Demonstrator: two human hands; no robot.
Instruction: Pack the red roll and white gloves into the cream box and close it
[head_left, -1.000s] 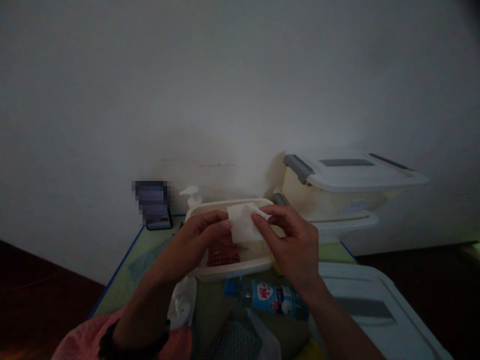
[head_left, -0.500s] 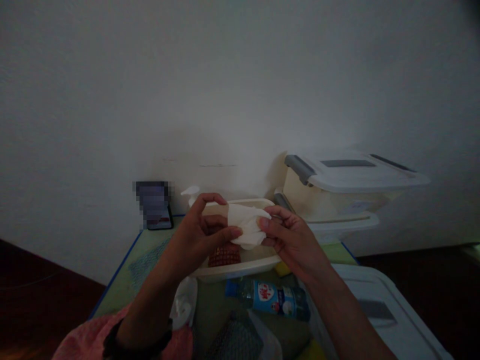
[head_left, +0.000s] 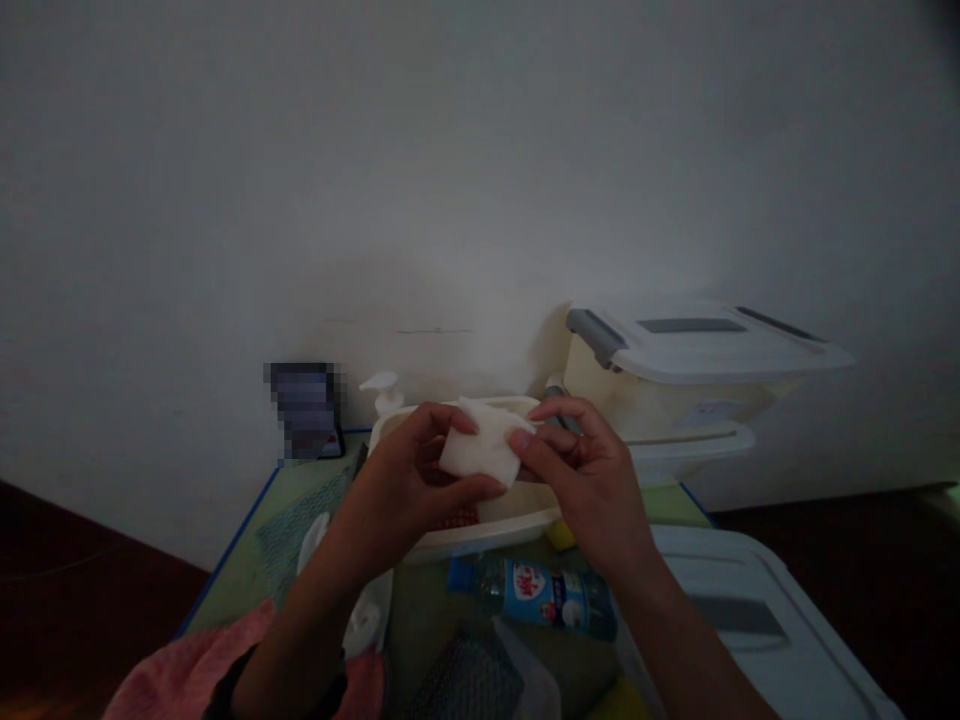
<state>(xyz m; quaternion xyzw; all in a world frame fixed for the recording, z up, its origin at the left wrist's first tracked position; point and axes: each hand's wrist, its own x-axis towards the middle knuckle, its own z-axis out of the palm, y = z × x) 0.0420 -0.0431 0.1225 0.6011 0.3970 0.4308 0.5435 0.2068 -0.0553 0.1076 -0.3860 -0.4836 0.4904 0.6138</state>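
A folded white tissue [head_left: 486, 445] is held up between both hands, above a cream plastic basin [head_left: 517, 520]. My left hand [head_left: 409, 470] grips its left side, thumb along the lower edge and fingers at the upper corner. On the right, my right hand [head_left: 589, 470] pinches the tissue between thumb and fingers. Inside the basin, partly hidden behind my left hand, lies a dark red checked item [head_left: 457, 515]. Just below the basin a bottle with a blue cap and blue label [head_left: 532, 592] rests on its side on the green table.
Behind the basin stands a white pump top [head_left: 382, 390]. A phone-like screen [head_left: 306, 410] leans at the wall. Lidded storage boxes [head_left: 690, 390] are stacked at right, with a pale lid [head_left: 742, 570] nearer. A pink cloth [head_left: 199, 670] and a grey mesh cloth [head_left: 472, 680] lie in front.
The tissue was flat, then bunched up, and is now a smaller folded piece. My left thumb has moved right along its lower edge, while both hands stay over the basin.
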